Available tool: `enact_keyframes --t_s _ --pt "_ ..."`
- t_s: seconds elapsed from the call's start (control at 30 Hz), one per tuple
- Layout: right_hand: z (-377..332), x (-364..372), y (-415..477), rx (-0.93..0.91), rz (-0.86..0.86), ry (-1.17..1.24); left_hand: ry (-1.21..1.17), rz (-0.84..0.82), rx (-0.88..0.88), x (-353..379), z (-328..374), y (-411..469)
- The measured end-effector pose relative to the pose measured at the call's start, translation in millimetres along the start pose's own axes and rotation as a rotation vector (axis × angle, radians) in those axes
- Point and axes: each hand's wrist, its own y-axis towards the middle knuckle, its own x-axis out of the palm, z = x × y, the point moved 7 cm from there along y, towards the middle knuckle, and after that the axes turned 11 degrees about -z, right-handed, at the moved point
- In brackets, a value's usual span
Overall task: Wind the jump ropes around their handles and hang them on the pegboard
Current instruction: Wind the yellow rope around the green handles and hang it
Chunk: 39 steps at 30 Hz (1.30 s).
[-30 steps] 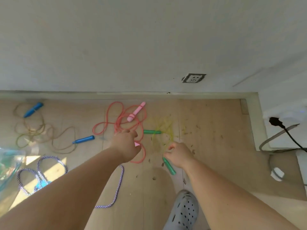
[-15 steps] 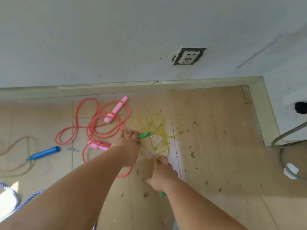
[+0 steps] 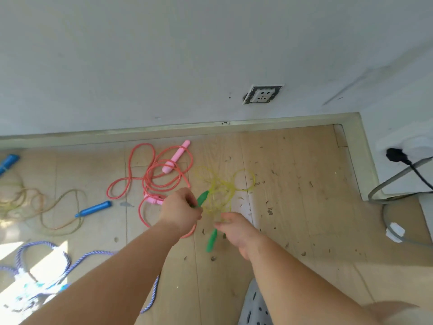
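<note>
The yellow jump rope (image 3: pixel 222 191) hangs in a loose tangle above the wooden floor. Its two handles are green. My left hand (image 3: pixel 180 212) grips one green handle (image 3: pixel 202 198), whose tip points up and right out of the fist. My right hand (image 3: pixel 236 228) pinches the top end of the other green handle (image 3: pixel 212 240), which dangles down and left from the fingertips. The two hands are close together, left of and below the tangle. No pegboard is in view.
A pink rope (image 3: pixel 150 181) with a pink handle (image 3: pixel 177 157) lies to the left. Farther left are a tan rope (image 3: pixel 35 207) with blue handles (image 3: pixel 93 208) and a purple rope (image 3: pixel 46 261). A wall socket (image 3: pixel 262 93), a black plug (image 3: pixel 396 154) and a grey cable (image 3: pixel 386 191) are on the right. My grey shoe (image 3: pixel 255 306) is below.
Both hands have taken a green handle off the floor and drawn closer together. The yellow rope has gathered up between and above them.
</note>
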Motion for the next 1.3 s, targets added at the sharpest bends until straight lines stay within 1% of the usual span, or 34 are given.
enact_keyframes --t_s 0.07,0.1,0.13,0.2,0.27,0.33,0.37,0.47,0.5,0.57,0.6,0.67,0.7,0.8,0.93,1.03,1.1,1.13,1.23,1.3 --pt "-17.0 1.3 -38.4 -0.025 -0.008 0.242 -0.414 -0.049 -0.116 -10.8 1.8 -48.1" --pt "-26.0 1.6 -62.1 -0.036 -0.010 0.326 -0.569 -0.074 -0.156 -16.6 6.2 -75.5" --pt "-37.7 2.6 -89.7 -0.058 -0.019 0.373 -0.659 -0.097 -0.188 -23.4 12.5 -105.5" --pt "-64.6 7.0 -154.9 -0.089 -0.054 0.406 -0.720 -0.136 -0.212 -42.8 36.4 -171.5" --pt "-91.1 13.3 -226.0 -0.107 -0.097 0.467 -0.665 -0.137 -0.228 -67.2 62.2 -237.6" --pt "-119.0 21.7 -303.8 -0.134 -0.157 0.575 -0.527 -0.105 -0.253 -95.8 90.1 -304.8" --pt "-132.3 27.0 -344.0 -0.149 -0.195 0.630 -0.459 -0.086 -0.238 -108.6 106.2 -337.7" --pt "-170.9 39.1 -456.9 -0.211 -0.304 0.742 -0.292 -0.066 -0.123 -139.4 173.1 -430.0" --pt "-182.6 42.0 -493.4 -0.233 -0.340 0.766 -0.218 -0.075 -0.065 -146.0 197.1 -457.9" --pt "-204.3 46.5 -564.3 -0.284 -0.416 0.784 -0.098 -0.036 0.054 -157.9 245.0 -513.7" --pt "-213.7 48.3 -597.1 -0.317 -0.463 0.776 -0.108 -0.023 0.103 -160.6 267.7 -539.9" --pt "-231.0 49.2 -654.3 -0.391 -0.567 0.727 -0.263 -0.015 0.166 -160.9 303.8 -580.7" --pt "-238.3 47.7 -677.1 -0.424 -0.613 0.697 -0.314 -0.011 0.194 -159.4 318.9 -595.3" --pt "-248.8 33.9 -725.7 -0.489 -0.701 0.639 -0.246 0.026 0.293 -151.2 355.2 -623.0" --pt "-243.4 0.5 -761.1 -0.518 -0.733 0.732 -0.218 -0.035 0.341 -127.1 390.3 -651.8" --pt "-242.7 -21.6 -779.9 -0.539 -0.770 0.768 -0.151 -0.007 0.378 -105.9 405.9 -666.3" --pt "-242.8 -32.5 -789.7 -0.549 -0.740 0.700 -0.190 0.050 0.373 -97.6 413.5 -674.1" --pt "-241.6 -37.4 -792.8 -0.562 -0.691 0.605 -0.213 0.074 0.374 -95.7 416.8 -678.0" --pt "-241.6 -54.5 -796.4 -0.647 -0.404 0.167 -0.154 0.050 0.428 -90.3 430.3 -692.0" --pt "-247.2 -60.1 -801.6 -0.691 -0.281 -0.076 -0.071 -0.008 0.455 -87.1 439.4 -704.6"
